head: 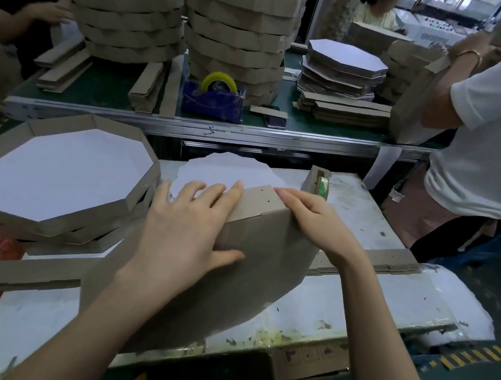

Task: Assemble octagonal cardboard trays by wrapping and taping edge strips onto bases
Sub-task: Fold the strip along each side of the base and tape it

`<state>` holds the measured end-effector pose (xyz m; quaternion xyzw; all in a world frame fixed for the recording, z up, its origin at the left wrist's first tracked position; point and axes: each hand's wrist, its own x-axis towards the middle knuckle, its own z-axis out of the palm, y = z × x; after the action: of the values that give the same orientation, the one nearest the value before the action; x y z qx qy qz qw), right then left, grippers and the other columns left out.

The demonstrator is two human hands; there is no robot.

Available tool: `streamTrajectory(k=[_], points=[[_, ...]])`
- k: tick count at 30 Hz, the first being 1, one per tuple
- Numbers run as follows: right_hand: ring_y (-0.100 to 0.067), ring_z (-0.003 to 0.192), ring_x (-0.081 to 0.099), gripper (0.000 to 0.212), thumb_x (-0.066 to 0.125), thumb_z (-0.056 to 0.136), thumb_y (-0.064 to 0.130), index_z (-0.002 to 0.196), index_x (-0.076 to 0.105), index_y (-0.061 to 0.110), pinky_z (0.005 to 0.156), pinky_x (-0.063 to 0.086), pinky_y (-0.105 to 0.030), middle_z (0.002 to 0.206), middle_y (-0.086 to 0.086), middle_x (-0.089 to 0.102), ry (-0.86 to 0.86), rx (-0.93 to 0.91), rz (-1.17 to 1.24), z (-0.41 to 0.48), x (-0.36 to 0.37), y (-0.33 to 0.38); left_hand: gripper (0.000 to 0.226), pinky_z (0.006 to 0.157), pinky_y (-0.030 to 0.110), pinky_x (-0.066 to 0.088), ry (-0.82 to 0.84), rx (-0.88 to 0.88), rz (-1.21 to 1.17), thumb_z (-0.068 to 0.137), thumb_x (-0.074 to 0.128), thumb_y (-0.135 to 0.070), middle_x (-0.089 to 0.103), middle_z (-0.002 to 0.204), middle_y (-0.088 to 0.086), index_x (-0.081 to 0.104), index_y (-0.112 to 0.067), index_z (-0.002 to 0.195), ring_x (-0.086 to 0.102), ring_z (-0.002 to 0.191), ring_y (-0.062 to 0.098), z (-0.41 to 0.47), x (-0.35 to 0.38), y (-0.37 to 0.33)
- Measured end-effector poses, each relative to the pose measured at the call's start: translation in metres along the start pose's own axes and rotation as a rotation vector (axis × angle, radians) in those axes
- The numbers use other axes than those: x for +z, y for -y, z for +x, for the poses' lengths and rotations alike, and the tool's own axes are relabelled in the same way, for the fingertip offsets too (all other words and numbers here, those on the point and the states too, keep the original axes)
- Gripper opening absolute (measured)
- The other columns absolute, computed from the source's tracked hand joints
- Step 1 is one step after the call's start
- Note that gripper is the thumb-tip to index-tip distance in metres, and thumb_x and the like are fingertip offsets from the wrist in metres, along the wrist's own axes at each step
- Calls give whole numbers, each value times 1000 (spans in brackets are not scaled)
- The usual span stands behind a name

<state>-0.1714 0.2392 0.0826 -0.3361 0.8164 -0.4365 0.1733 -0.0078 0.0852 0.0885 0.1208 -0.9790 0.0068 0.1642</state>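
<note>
On the white worktable (pixel 365 223), front and centre, a tray-in-progress (pixel 254 253) stands tipped up on edge, brown underside toward the camera, top rim under both hands. Edge strip (pixel 258 195) is folded over that rim, its loose end showing between the hands.

Left hand (pixel 187 229): flat and spread, fingers over the top edge, thumb on the brown face, clamping strip to base rather than gripping. Right hand (pixel 312 218): fingers extended, pressing the strip down at the corner; nothing held in it.

Step, as judged: wrap nearly closed, seam being held for taping. Next move needs one hand free to pull tape from the small dispenser (pixel 319 181) just beyond the right hand, while the other keeps the seam pinned. Risk: strip springs open when released.

Counts:
- finished trays stacked at left (pixel 55 172): at least 2, lower ones partly hidden
- loose bases behind the hands (pixel 229 168): several, count unclear
- spare strips: a pile right (pixel 392 261), a bundle left (pixel 11 274)
- tape dispensers: 2, counting the blue one (pixel 213 100) on the far bench
</note>
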Motion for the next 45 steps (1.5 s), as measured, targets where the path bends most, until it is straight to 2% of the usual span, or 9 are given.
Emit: streamTrajectory(k=[3,7,11,16,20,26,35,41,45], points=[[12,83,58,24,47,105,29,105,71,27,73,38,-2,85,32,63,92,-105,-24,-1,2,8,102,100,40,37,-30,25,-21,77,47,-79,42,144,-6,-8,-38,152,39,132,20,15,5,-19],[-2,53,36,43,50,105,26,63,51,18,54,30,-17,53,14,42,63,-205,-36,-1,1,13,93,71,30,38,-23,29,-53,77,45,-81,53,126,-9,7,-38,152,54,112,16,27,5,-25],[-12,65,55,39,54,99,41,79,73,13,63,45,-28,72,-12,65,90,-183,1,1,-17,13,98,73,31,43,-2,71,-170,69,39,-88,53,129,-16,7,-45,151,54,111,12,24,0,-11],[-8,55,50,50,58,91,54,77,71,7,55,38,-12,58,3,57,166,-132,-116,8,-38,22,97,75,34,49,-46,-17,-428,66,38,-91,58,126,-13,16,-48,150,57,102,13,5,1,20],[-23,78,69,24,67,91,39,90,79,18,66,54,-27,81,1,75,161,-142,-111,11,-37,35,91,80,37,53,-65,-76,-527,64,42,-89,58,124,-13,14,-58,144,57,104,15,-11,19,35],[-9,70,66,18,71,91,31,87,78,15,63,53,-24,78,-1,75,147,-173,-132,17,-6,50,89,85,35,49,-81,-152,-570,65,49,-84,50,135,-17,25,-50,144,52,113,11,-28,34,57],[-4,61,58,15,72,89,32,82,77,19,57,46,-16,69,5,71,145,-213,-120,12,19,57,65,86,23,39,-178,3,-501,83,46,-70,53,124,-11,50,-36,138,44,114,5,-23,17,43],[-5,62,60,16,73,89,29,83,77,14,56,46,-17,73,-4,73,106,-169,-92,5,19,54,52,83,36,50,-184,34,-541,85,50,-63,59,116,-7,60,-37,129,52,106,13,-21,12,38],[-2,76,70,12,71,89,36,89,80,29,67,53,-18,81,13,76,88,-96,-87,2,10,49,47,84,36,49,-168,37,-579,83,50,-63,60,117,-7,64,-42,123,52,106,12,-19,10,39]])
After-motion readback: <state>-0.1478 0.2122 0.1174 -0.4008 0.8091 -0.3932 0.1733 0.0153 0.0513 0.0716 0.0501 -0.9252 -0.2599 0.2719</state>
